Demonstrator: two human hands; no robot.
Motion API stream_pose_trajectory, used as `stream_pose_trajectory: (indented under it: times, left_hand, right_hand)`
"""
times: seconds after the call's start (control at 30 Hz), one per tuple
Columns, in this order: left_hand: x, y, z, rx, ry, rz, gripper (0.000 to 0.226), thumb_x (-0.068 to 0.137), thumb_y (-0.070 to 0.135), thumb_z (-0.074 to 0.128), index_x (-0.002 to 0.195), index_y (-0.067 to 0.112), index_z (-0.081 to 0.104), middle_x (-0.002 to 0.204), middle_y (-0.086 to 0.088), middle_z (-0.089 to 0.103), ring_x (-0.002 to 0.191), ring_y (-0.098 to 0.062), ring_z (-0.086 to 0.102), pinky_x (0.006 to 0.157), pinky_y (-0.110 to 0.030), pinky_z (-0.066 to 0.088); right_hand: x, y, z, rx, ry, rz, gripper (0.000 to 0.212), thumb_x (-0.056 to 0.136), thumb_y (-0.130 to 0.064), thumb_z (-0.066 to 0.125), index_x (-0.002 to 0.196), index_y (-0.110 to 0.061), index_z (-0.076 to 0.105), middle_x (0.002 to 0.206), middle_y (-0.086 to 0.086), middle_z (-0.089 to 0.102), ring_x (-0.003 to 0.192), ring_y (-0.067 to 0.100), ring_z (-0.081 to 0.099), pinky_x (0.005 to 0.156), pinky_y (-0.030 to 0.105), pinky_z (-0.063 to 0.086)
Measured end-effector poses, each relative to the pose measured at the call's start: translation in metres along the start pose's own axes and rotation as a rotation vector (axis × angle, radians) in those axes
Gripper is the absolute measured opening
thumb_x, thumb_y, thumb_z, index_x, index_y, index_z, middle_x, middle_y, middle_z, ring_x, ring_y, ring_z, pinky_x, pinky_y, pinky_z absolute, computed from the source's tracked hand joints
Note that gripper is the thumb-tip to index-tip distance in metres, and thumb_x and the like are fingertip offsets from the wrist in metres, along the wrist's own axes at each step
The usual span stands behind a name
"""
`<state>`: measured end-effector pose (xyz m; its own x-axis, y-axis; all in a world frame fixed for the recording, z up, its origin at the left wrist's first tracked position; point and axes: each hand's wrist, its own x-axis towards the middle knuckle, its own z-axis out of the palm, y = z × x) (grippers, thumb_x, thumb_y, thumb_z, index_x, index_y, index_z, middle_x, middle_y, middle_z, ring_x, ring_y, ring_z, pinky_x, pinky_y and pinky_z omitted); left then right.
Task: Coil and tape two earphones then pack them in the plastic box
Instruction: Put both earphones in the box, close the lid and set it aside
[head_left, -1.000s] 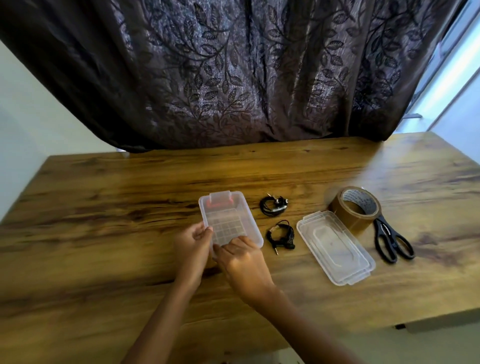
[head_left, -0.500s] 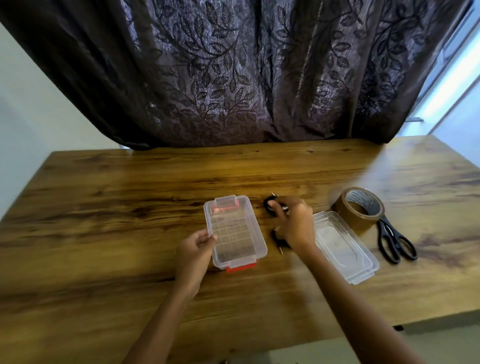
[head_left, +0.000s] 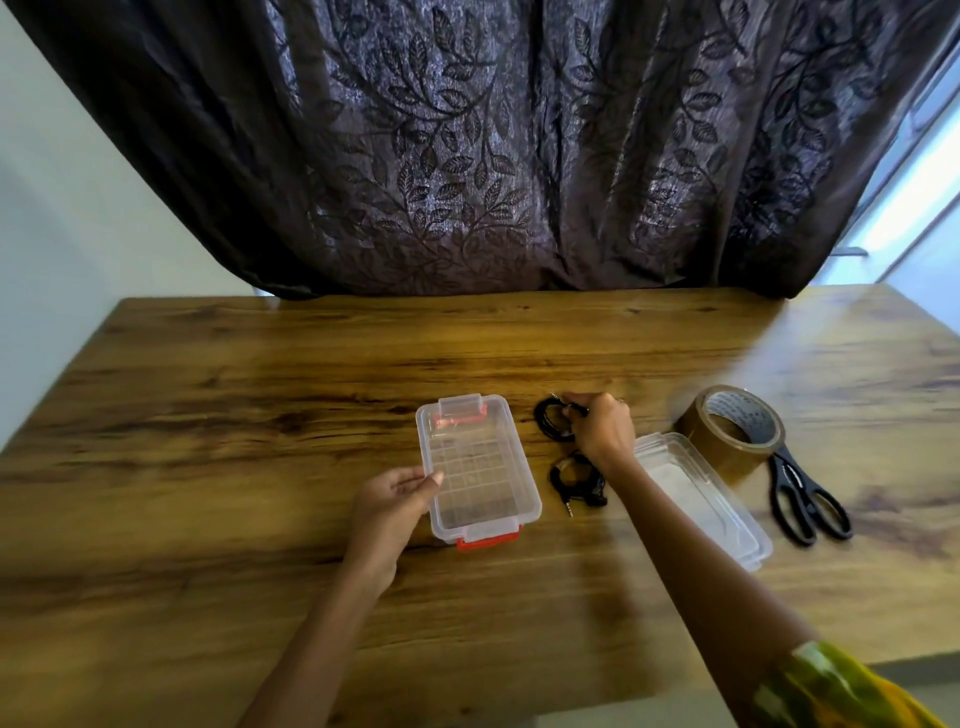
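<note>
Clear rectangular plastic box with red end latches (head_left: 475, 470) sits open on the wooden table (head_left: 260, 415), near centre. Left hand (head_left: 392, 501) at the box's 8 o'clock, fingers curled on its left rim, holding it steady. Right hand (head_left: 602, 428) at the box's 2 o'clock, fingers pinched closed on the far black coiled earphone (head_left: 553, 418), which lies on the table. Second black coiled earphone (head_left: 574, 480) lies at the box's 3 o'clock, just beside it, jack plug pointing toward 6, partly under the right wrist. Clear plastic lid (head_left: 701, 499) lies further toward 3 o'clock, behind the right forearm. Brown packing tape roll (head_left: 732, 431) at the lid's 1 o'clock, touching black-handled scissors (head_left: 802, 496). Dark leaf-pattern curtain (head_left: 467, 156) hangs at 12 o'clock.
</note>
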<state>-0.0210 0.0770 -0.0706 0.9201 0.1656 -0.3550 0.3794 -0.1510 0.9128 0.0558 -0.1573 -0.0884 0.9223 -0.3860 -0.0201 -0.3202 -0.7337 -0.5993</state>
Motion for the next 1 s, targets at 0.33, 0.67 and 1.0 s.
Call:
stream_pose_trajectory:
  times: [0.33,0.67,1.0]
  left_hand:
    - [0.0,-0.001,-0.001,0.016,-0.008,0.008,0.029,0.084,0.023,0.064,0.111,0.014,0.059,0.099,0.002,0.063,0.091,-0.012,0.059,0.067,-0.02,0.049]
    - [0.001,0.0,-0.003,-0.027,-0.039,-0.031,0.029,0.083,0.023,0.066,0.11,0.013,0.06,0.094,0.004,0.063,0.089,-0.01,0.059,0.065,-0.019,0.047]
    - [0.002,-0.003,-0.001,-0.043,-0.011,-0.05,0.037,0.083,0.025,0.067,0.115,0.01,0.059,0.096,0.002,0.062,0.09,-0.013,0.058,0.07,-0.021,0.048]
  right_hand:
    - [-0.001,-0.004,-0.011,0.494,0.117,0.135,0.021,0.081,-0.006,0.069,0.101,-0.002,0.07,0.104,0.012,0.07,0.092,0.012,0.059,0.088,0.02,0.044]
    - [-0.05,-0.071,-0.039,0.778,-0.111,-0.191,0.023,0.076,-0.007,0.071,0.099,-0.012,0.071,0.099,0.004,0.072,0.092,0.01,0.067,0.081,0.024,0.053]
    - [-0.058,-0.081,0.025,0.022,-0.218,-0.372,0.017,0.087,-0.006,0.061,0.099,-0.011,0.072,0.097,0.005,0.072,0.082,0.012,0.067,0.074,0.023,0.056]
